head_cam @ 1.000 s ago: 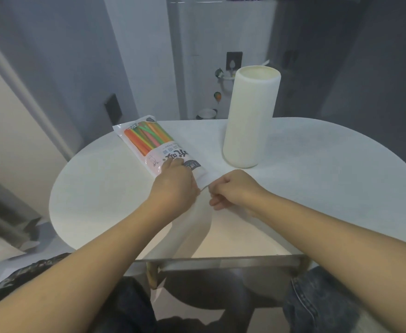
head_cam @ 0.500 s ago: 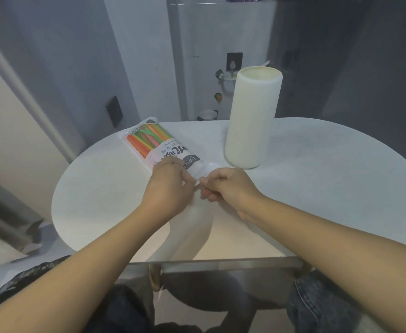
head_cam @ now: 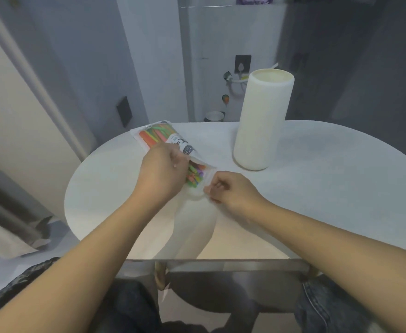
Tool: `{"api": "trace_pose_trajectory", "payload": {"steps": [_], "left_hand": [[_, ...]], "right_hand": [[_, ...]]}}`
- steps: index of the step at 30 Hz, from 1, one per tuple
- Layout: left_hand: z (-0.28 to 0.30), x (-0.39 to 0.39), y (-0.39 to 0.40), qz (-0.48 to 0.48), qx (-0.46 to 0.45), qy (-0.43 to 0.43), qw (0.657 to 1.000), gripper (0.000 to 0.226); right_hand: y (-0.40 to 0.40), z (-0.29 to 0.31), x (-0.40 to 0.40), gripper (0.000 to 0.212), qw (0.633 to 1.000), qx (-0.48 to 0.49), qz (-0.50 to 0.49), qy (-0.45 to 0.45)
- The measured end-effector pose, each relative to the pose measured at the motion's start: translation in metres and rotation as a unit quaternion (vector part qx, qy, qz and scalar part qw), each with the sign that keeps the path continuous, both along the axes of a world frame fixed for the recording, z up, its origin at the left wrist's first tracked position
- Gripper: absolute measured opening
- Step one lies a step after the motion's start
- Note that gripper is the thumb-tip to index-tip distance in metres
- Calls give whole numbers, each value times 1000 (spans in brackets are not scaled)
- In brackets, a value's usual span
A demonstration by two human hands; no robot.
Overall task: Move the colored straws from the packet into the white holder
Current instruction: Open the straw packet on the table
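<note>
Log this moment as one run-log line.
step: opening packet | left hand: grips straw packet | right hand: pinches packet edge | straws: exposed | white holder: upright

Dim, soft light leaves the room greyish. The round white tabletop (head_cam: 329, 179) shows warm glare along its near edge. Wide-angle bending warps the walls, and both hands look slightly blurred.

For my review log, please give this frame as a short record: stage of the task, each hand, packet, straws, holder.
stage: packet being opened, no straw moved yet
left hand: grips the packet's near end
right hand: pinches the packet's opened flap
straw packet: lies on the white table, near end open
colored straws: ends show in the opening, inside the packet
white holder: upright, right of the packet, apart from both hands; contents not visible
</note>
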State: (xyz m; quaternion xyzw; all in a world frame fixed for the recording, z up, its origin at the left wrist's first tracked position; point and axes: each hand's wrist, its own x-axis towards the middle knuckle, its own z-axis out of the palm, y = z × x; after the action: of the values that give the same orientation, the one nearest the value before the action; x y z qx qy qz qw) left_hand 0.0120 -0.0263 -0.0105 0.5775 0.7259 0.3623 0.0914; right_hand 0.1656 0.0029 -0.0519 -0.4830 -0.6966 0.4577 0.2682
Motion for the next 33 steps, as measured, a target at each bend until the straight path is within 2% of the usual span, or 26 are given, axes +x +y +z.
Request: {"api": "trace_pose_trajectory", "payload": {"steps": [3,6,11,14,19,23,28,33], "left_hand": [[0,-3,-1,25,21,-35,999,23],[-3,-1,-1,10,38,-28,999,17],[-10,7,-1,-21,1,10,1000,11],[-10,9,-2,-25,-11,14,1000,9],[-12,18,-6,-49,-24,31,998,12],[-11,28,-8,-55,-11,17,998,10],[-16,28,-5,-47,-35,-60,996,4],[-21,20,1,25,-76,-204,976,23]], "right_hand": [[8,4,0,29,1000,18,-4,-14],[15,5,3,27,1000,20,-20,-9],[17,5,5,16,997,-10,-57,42],[20,11,5,24,994,-21,-78,69],[18,18,1,34,985,-114,-20,127],[11,16,-1,38,977,-175,27,117],[16,19,4,37,983,-147,-20,105],[17,17,2,28,990,-112,-21,83]]}}
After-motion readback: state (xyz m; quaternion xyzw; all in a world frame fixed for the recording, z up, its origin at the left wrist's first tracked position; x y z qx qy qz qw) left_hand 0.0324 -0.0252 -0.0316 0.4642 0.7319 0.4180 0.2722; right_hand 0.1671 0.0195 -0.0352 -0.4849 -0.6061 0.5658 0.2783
